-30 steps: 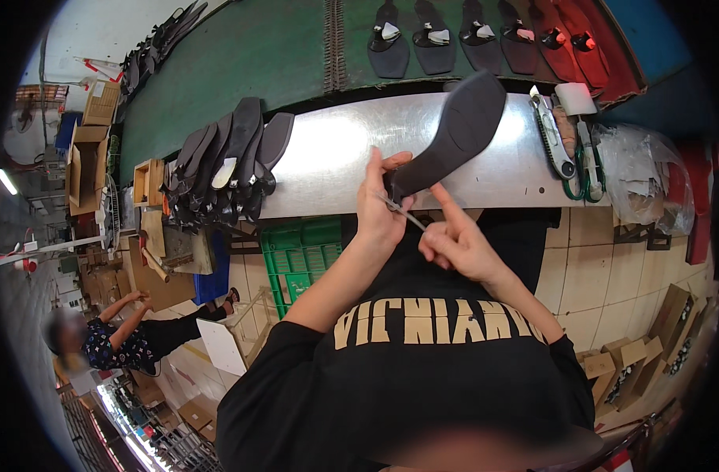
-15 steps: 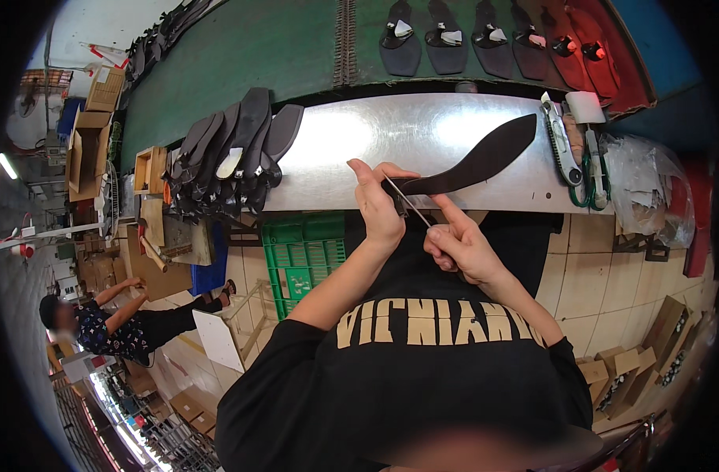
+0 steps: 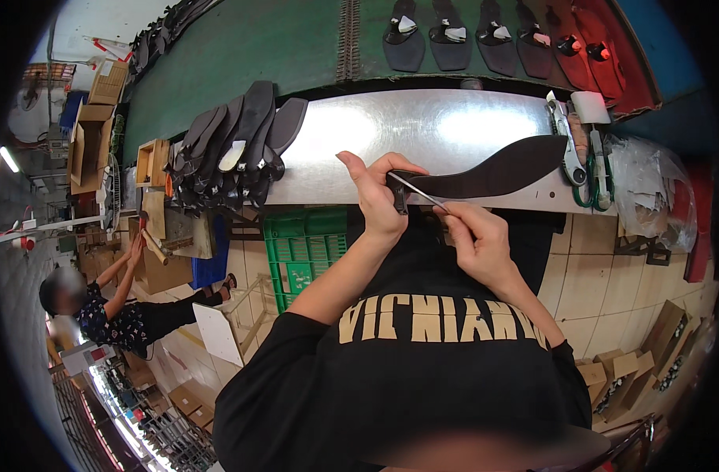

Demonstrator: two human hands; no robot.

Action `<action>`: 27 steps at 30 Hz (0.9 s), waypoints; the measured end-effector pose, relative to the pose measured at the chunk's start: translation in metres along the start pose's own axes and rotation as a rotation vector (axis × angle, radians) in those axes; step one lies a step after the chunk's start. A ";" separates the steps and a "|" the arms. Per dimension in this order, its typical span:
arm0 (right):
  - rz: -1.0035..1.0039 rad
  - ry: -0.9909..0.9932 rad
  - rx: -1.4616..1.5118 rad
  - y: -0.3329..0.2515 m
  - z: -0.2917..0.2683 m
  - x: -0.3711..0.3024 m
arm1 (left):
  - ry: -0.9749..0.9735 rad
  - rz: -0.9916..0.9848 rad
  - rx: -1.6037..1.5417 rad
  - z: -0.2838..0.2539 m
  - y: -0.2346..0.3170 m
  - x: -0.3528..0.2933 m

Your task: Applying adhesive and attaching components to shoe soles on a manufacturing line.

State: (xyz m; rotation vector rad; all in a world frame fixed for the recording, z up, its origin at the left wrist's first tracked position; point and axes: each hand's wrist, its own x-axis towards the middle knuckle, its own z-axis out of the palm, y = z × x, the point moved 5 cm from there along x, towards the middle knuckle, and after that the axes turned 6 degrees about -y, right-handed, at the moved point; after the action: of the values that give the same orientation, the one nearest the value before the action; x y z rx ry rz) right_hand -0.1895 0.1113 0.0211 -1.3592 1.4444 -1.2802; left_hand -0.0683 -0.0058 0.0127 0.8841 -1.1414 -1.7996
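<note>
My left hand (image 3: 381, 203) grips a black sandal (image 3: 497, 171) by its strap end, fingers curled round it and the thumb sticking up. The sole stretches out to the right, bare face showing, over the front of a metal bench. Between the finger and thumb of my right hand (image 3: 484, 242) is a thin metal rod (image 3: 419, 191). Its far end meets the sandal's strap end beside my left fingers; the exact contact point is hard to make out. To the left lies a pile of black sandals (image 3: 255, 126).
The shiny metal bench (image 3: 336, 169) runs along a green conveyor belt (image 3: 241, 55) carrying black and red sandals. At right are a utility knife (image 3: 562, 141), green-handled scissors (image 3: 584, 185) and a plastic bag (image 3: 650, 181). A green crate (image 3: 296, 252) stands below; a co-worker (image 3: 116, 307) is at far left.
The sandal has swung so its free end is lower and farther right. My right hand has shifted up and right, its index finger now off the sole. The co-worker's hands have risen.
</note>
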 end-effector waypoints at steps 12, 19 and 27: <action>-0.149 0.091 -0.283 -0.021 -0.015 0.010 | 0.050 -0.585 -0.830 0.012 -0.033 0.008; -0.083 0.050 -0.397 -0.011 0.000 0.013 | -0.114 -0.540 -1.036 0.016 -0.045 0.009; -0.080 0.028 -0.390 -0.010 0.008 0.011 | -0.056 -0.475 -0.736 0.005 -0.045 0.015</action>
State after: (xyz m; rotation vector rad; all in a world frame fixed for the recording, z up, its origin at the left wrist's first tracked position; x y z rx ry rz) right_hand -0.1810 0.0995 0.0305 -1.6700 1.7382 -1.1059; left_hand -0.0908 -0.0052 -0.0287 0.6782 -0.2257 -2.3960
